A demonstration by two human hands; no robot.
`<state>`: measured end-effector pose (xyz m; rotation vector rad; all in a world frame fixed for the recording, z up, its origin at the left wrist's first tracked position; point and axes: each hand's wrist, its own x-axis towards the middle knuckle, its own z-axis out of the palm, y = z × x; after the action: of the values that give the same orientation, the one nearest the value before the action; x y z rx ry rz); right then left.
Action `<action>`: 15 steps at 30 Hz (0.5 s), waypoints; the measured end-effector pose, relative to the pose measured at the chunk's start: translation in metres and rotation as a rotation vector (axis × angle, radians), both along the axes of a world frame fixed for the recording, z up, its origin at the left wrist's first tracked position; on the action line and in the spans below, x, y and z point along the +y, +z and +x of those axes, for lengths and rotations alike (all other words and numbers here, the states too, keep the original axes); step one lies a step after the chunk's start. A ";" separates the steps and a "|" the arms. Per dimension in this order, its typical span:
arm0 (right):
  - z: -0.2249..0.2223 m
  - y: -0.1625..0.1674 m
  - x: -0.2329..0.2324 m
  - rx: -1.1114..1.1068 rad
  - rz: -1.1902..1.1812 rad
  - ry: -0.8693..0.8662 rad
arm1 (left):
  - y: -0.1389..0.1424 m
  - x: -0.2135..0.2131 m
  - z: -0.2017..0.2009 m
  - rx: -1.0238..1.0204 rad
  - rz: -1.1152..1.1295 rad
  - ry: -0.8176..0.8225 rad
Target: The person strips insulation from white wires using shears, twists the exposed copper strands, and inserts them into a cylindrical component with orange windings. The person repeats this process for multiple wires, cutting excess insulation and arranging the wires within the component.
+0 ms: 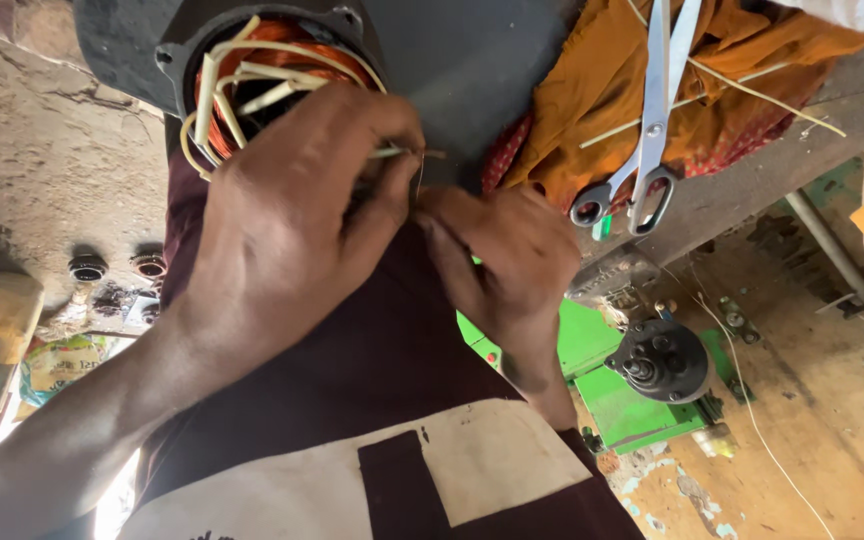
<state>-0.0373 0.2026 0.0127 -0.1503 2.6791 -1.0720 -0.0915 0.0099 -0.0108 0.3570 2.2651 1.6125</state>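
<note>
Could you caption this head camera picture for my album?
Two bare hands, left hand and right hand, pinch a thin wire beside a motor stator's copper windings.

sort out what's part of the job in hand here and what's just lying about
In hand:
- motor housing with copper windings
- pale sleeved wires
- thin wire pinched between left hand and right hand

Lying about:
- scissors on the orange cloth
- small black motor on the green base
</note>
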 end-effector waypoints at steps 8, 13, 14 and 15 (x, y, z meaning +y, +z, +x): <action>0.004 -0.004 0.004 0.154 0.150 0.115 | -0.001 0.000 -0.003 0.012 0.014 0.003; -0.031 -0.012 0.003 0.195 0.138 0.090 | -0.004 -0.001 0.001 0.092 0.013 -0.025; -0.037 -0.016 0.000 0.160 0.067 0.078 | -0.005 -0.002 0.001 0.084 0.048 -0.008; -0.042 -0.021 -0.004 0.129 -0.007 0.063 | -0.006 -0.003 0.001 0.072 0.074 0.003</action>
<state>-0.0797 0.1986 -0.0081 -0.3131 2.7636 -1.0881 -0.0902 0.0072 -0.0164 0.4377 2.2638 1.7141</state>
